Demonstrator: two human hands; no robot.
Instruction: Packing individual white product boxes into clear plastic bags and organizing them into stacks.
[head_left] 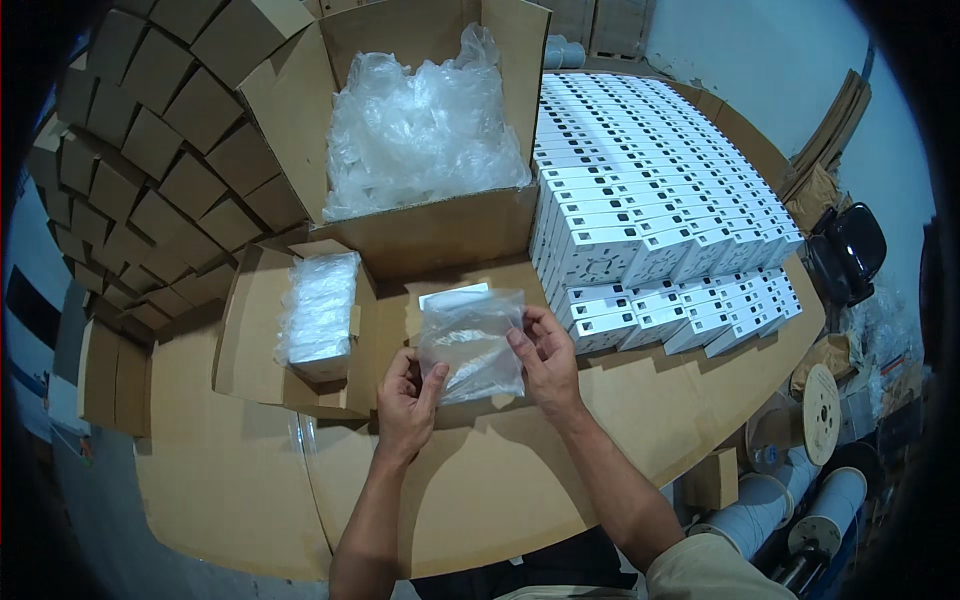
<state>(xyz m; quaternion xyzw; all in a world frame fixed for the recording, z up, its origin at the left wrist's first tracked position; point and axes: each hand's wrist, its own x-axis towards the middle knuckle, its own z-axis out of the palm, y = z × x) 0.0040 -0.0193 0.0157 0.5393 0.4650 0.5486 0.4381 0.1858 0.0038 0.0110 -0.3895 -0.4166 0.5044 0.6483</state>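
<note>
A translucent plastic bag [470, 350] is held up flat between my two hands, over the middle of the table. My left hand [408, 405] pinches its lower left edge between thumb and fingers. On the opposite side, my right hand [546, 362] grips the right edge, with the thumb lying on the front. The bag looks flat. Just behind it, the top of a white box [455, 296] shows; the bag hides the rest. To the left, an open carton [250, 360] holds a row of items wrapped in clear plastic [320, 310].
A large open carton [430, 235] full of crumpled plastic bags [425, 130] stands behind. Stacked white boxes [650, 200] cover the right side of the cardboard-covered table [480, 500]. Brown cartons [165, 150] pile up at the left; cable spools [822, 412] stand beyond the right edge.
</note>
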